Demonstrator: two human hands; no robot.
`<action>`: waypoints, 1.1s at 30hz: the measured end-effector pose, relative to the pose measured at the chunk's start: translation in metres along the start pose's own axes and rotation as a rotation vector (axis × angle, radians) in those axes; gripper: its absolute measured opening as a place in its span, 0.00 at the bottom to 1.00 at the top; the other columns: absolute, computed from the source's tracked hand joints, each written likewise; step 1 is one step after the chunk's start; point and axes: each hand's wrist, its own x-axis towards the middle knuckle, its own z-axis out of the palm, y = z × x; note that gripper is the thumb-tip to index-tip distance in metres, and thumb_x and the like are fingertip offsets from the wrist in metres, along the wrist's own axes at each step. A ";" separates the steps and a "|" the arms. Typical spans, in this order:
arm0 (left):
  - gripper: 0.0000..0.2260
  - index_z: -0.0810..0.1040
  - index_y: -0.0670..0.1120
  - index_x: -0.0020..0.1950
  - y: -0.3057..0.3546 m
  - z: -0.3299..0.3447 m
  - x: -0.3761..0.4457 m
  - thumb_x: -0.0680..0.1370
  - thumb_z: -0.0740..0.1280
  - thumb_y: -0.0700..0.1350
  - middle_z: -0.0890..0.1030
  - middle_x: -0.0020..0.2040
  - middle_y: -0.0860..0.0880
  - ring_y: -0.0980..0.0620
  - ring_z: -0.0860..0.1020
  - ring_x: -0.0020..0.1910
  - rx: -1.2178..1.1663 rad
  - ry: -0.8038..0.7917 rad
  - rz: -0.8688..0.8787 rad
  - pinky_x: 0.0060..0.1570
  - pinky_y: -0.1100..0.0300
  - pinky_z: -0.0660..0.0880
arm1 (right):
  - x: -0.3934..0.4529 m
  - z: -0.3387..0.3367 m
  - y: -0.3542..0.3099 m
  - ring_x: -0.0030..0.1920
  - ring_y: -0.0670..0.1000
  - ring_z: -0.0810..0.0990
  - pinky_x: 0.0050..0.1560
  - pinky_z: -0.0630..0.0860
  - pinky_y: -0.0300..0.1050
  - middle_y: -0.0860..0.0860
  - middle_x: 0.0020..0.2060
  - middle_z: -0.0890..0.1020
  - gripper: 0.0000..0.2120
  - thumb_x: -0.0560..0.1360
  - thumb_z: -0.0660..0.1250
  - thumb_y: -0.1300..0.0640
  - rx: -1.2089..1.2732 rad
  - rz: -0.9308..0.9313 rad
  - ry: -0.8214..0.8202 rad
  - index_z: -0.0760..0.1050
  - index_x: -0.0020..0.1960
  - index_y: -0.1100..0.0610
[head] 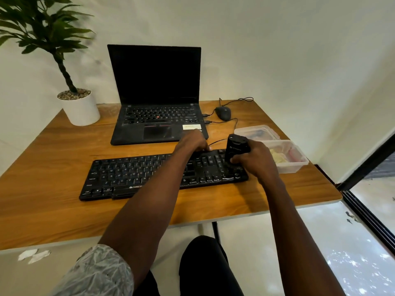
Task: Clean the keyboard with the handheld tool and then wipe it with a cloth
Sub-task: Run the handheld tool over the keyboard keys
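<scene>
Plain white walls [277,50], wooden table [53,178], pale floor [256,242], black-framed glass door [372,159] at right

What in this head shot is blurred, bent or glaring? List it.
Head view: the plant leaves smear at top left; wide-angle bending bows the table edge; daylight glares off the floor at lower right; keyboard, left hand and right hand gripping the handheld tool stay fairly sharp.

Landmark: keyboard [162,174]. Bench [53,167] left of it is bare wood up to the white plant pot [81,110]. Front strip to the bench edge is also open. Behind it sits the laptop [158,116], narrow gap between. Off its right end two plastic tubs [286,154] crowd in, possibly touching. Cables [222,122] and mouse [223,113] clutter behind-right.
</scene>
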 end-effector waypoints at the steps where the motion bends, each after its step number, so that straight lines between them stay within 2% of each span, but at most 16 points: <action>1: 0.24 0.79 0.39 0.60 0.001 0.002 0.000 0.70 0.77 0.52 0.80 0.58 0.45 0.43 0.78 0.56 -0.006 -0.008 0.007 0.56 0.50 0.76 | 0.000 0.002 0.001 0.51 0.53 0.82 0.54 0.79 0.55 0.53 0.53 0.83 0.24 0.66 0.76 0.60 0.030 0.004 -0.067 0.77 0.61 0.54; 3: 0.24 0.80 0.40 0.58 0.003 0.005 0.000 0.69 0.77 0.52 0.80 0.58 0.45 0.43 0.78 0.55 -0.008 -0.018 0.013 0.56 0.49 0.76 | 0.000 0.001 0.003 0.50 0.53 0.82 0.52 0.79 0.52 0.53 0.52 0.83 0.24 0.66 0.76 0.61 0.060 0.018 -0.157 0.77 0.61 0.54; 4: 0.24 0.80 0.40 0.59 0.003 0.005 0.001 0.69 0.77 0.53 0.80 0.59 0.44 0.43 0.78 0.56 -0.004 -0.018 0.013 0.57 0.49 0.76 | 0.002 -0.002 0.004 0.51 0.53 0.82 0.51 0.79 0.51 0.53 0.52 0.83 0.24 0.66 0.76 0.61 0.062 0.023 -0.146 0.77 0.61 0.54; 7: 0.24 0.80 0.40 0.59 0.004 0.003 -0.001 0.69 0.77 0.52 0.80 0.60 0.43 0.43 0.78 0.57 -0.016 -0.023 0.010 0.56 0.50 0.75 | 0.008 -0.011 0.008 0.51 0.52 0.81 0.53 0.77 0.50 0.53 0.53 0.83 0.23 0.67 0.76 0.60 -0.005 0.018 0.019 0.78 0.61 0.55; 8: 0.24 0.80 0.40 0.60 0.003 0.003 0.001 0.69 0.77 0.52 0.80 0.60 0.44 0.43 0.77 0.57 -0.018 -0.024 0.012 0.56 0.51 0.75 | 0.008 -0.011 0.007 0.51 0.51 0.81 0.52 0.77 0.50 0.52 0.53 0.83 0.23 0.67 0.76 0.60 -0.021 0.009 0.024 0.78 0.61 0.55; 13: 0.24 0.79 0.39 0.60 0.003 0.002 0.003 0.68 0.77 0.48 0.79 0.61 0.43 0.42 0.77 0.58 -0.046 -0.065 -0.026 0.59 0.49 0.76 | 0.004 0.005 -0.004 0.50 0.52 0.82 0.52 0.79 0.51 0.52 0.51 0.83 0.23 0.66 0.76 0.62 0.016 -0.045 -0.207 0.78 0.60 0.55; 16: 0.27 0.76 0.38 0.64 0.003 0.003 0.002 0.70 0.77 0.50 0.77 0.63 0.42 0.41 0.76 0.61 -0.045 -0.060 -0.029 0.59 0.50 0.74 | 0.010 -0.014 0.004 0.50 0.51 0.81 0.48 0.77 0.45 0.52 0.51 0.83 0.21 0.66 0.75 0.63 0.019 0.010 -0.179 0.77 0.59 0.56; 19: 0.27 0.75 0.38 0.64 0.003 0.003 0.001 0.70 0.76 0.51 0.77 0.64 0.42 0.41 0.75 0.62 -0.029 -0.055 -0.024 0.60 0.49 0.73 | 0.014 -0.022 0.003 0.49 0.52 0.81 0.52 0.78 0.50 0.52 0.49 0.82 0.19 0.67 0.75 0.63 -0.083 0.000 -0.145 0.78 0.56 0.56; 20: 0.27 0.75 0.38 0.64 0.003 0.003 0.000 0.71 0.76 0.50 0.77 0.63 0.42 0.41 0.75 0.61 -0.026 -0.057 -0.028 0.61 0.49 0.73 | 0.012 -0.018 -0.004 0.49 0.52 0.81 0.52 0.78 0.50 0.52 0.49 0.82 0.18 0.67 0.75 0.64 -0.082 -0.008 -0.179 0.78 0.55 0.55; 23: 0.19 0.76 0.37 0.62 0.005 0.001 0.000 0.74 0.72 0.44 0.78 0.62 0.41 0.42 0.77 0.60 0.007 -0.043 -0.027 0.59 0.51 0.75 | 0.005 0.001 -0.020 0.44 0.52 0.83 0.44 0.80 0.45 0.52 0.45 0.84 0.16 0.66 0.74 0.66 0.009 -0.032 -0.318 0.77 0.51 0.54; 25: 0.16 0.76 0.36 0.62 0.007 -0.001 -0.003 0.77 0.68 0.42 0.77 0.62 0.40 0.42 0.76 0.60 0.042 -0.015 -0.019 0.58 0.52 0.74 | 0.002 0.008 -0.022 0.46 0.54 0.83 0.45 0.79 0.47 0.52 0.45 0.84 0.16 0.65 0.75 0.66 0.076 -0.041 -0.360 0.79 0.51 0.54; 28: 0.22 0.76 0.38 0.63 0.005 -0.001 -0.002 0.73 0.74 0.47 0.77 0.62 0.42 0.42 0.76 0.60 -0.004 -0.056 -0.052 0.58 0.51 0.74 | 0.007 -0.003 -0.015 0.51 0.53 0.80 0.47 0.76 0.45 0.53 0.50 0.82 0.20 0.67 0.75 0.66 0.020 0.013 -0.298 0.77 0.57 0.56; 31: 0.26 0.75 0.38 0.64 0.006 0.000 -0.003 0.72 0.75 0.51 0.77 0.62 0.42 0.42 0.75 0.61 -0.004 -0.084 -0.055 0.57 0.51 0.73 | 0.017 -0.022 -0.004 0.52 0.54 0.80 0.55 0.77 0.53 0.55 0.52 0.82 0.21 0.67 0.75 0.64 -0.126 0.044 -0.192 0.77 0.59 0.57; 33: 0.25 0.76 0.39 0.63 0.006 0.000 -0.002 0.72 0.75 0.51 0.78 0.62 0.42 0.42 0.76 0.60 0.007 -0.089 -0.055 0.58 0.51 0.74 | 0.018 -0.024 -0.003 0.51 0.55 0.81 0.56 0.77 0.56 0.55 0.52 0.83 0.21 0.66 0.76 0.63 -0.144 0.032 -0.166 0.78 0.58 0.56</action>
